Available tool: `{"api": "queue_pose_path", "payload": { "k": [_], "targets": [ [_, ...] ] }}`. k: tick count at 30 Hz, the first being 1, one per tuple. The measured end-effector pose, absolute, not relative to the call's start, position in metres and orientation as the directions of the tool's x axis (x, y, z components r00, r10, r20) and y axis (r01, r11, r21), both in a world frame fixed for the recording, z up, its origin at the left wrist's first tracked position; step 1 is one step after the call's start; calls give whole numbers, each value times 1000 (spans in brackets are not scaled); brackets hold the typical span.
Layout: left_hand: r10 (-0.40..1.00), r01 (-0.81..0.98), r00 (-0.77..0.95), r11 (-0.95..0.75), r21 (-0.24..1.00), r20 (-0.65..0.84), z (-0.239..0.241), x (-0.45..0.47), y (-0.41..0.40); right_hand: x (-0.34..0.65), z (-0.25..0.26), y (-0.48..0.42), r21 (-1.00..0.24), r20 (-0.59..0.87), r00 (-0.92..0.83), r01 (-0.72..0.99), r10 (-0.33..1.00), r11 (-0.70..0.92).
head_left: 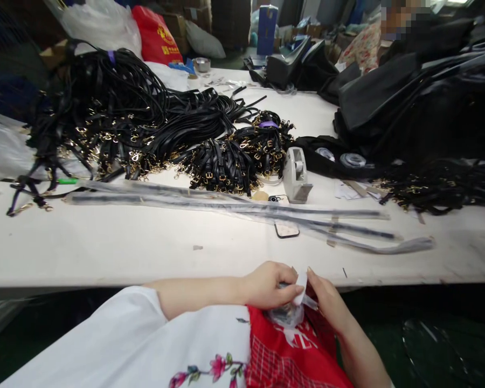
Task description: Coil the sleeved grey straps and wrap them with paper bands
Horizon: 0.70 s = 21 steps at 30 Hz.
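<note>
At the table's front edge, close to my body, my left hand [272,285] is closed around the top of a crumpled clear plastic bundle [285,317]; a dark content shows faintly through it. Its thumb presses on a small white strip [301,286]. From the other side, my right hand [329,302] pinches the far edge of that strip, with a clear flap below its fingers. What lies inside the left palm is hidden. Beneath the bundle is a red cloth apron [295,355] with white print.
Long plastic-sleeved straps [226,205] lie across the white table [117,248], partly over a phone [286,229]. Behind them stand a tape dispenser [296,175], bunches of short buckled straps [222,167] and heaped black straps [125,108]. Black material [420,118] piles up right; a person sits beyond.
</note>
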<state>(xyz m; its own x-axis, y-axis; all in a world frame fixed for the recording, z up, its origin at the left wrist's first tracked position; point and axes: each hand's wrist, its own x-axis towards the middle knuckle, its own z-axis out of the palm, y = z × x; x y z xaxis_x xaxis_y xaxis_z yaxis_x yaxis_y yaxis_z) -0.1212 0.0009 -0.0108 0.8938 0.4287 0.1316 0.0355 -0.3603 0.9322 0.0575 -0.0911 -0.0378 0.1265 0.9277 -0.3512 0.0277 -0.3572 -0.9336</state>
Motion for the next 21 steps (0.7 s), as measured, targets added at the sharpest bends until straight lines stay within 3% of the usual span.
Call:
{"api": "queue_pose_path", "payload": {
  "k": [5, 16, 21],
  "targets": [
    [534, 35, 833, -312, 950, 145, -14, -127, -3, 39, -56, -94, -927, -370, 241, -160, 897, -339],
    [634, 139, 769, -286, 948, 78, -14, -133, -7, 38, -33, -85, -831, -476, 13, -336, 879, -444],
    [696, 278, 706, -102, 955, -131, -15, -128, -6, 37, -33, -88, -859, -461, 88, -293, 883, -420]
  ]
}}
